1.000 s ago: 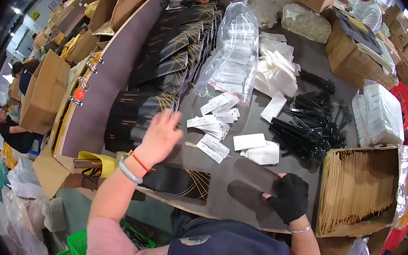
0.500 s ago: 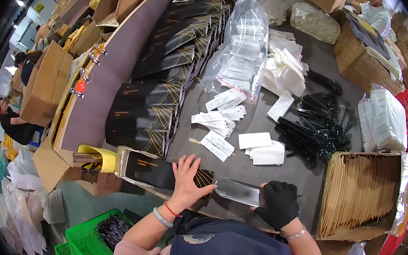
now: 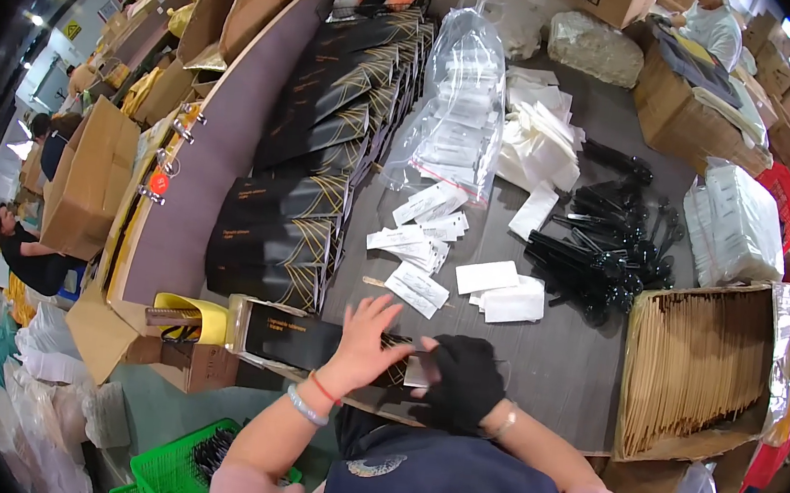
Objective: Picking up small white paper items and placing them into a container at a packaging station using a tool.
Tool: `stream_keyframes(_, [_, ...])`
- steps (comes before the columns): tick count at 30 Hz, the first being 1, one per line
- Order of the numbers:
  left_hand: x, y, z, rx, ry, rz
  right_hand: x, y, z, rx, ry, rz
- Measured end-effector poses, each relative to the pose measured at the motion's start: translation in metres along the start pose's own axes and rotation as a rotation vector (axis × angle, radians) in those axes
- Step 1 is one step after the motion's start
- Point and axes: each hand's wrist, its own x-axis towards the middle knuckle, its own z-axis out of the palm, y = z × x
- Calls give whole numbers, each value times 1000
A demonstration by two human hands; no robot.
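Black printed paper sleeves [image 3: 294, 336] lie in a narrow cardboard box at the table's near edge. My left hand [image 3: 363, 351], bare, rests over their right end with its fingers spread. Just beside it, my right hand [image 3: 465, 384] in a black glove has its fingers bent around a clear plastic packet [image 3: 416, 372]. Most of that packet is hidden under the glove. The left thumb and right fingertips nearly meet. Beyond the hands lie small white printed packets [image 3: 418, 287] and folded white napkins [image 3: 513, 299].
Rows of black sleeves [image 3: 274, 253] stand at the left. A clear bag of white packets [image 3: 458, 109] lies at the back. Black plastic spoons [image 3: 596, 258] are heaped at the right, near a carton of wooden sticks [image 3: 699, 375]. A green crate [image 3: 165, 468] stands below the table.
My right hand has moved left with the clear packet, up to the left hand, and now covers most of the packet. The left hand stays on the black sleeves.
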Motion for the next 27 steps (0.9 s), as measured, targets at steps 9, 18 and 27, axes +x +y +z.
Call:
stream_keyframes(9, [87, -25, -1, 553, 86, 486, -205, 135, -102, -219, 779, 932])
stream_keyframes(18, [106, -5, 8, 397, 85, 618, -301, 190, -104, -662, 495, 1126])
stream_keyframes(27, [120, 41, 50, 250, 30, 221, -260, 149, -121, -265, 845, 1379])
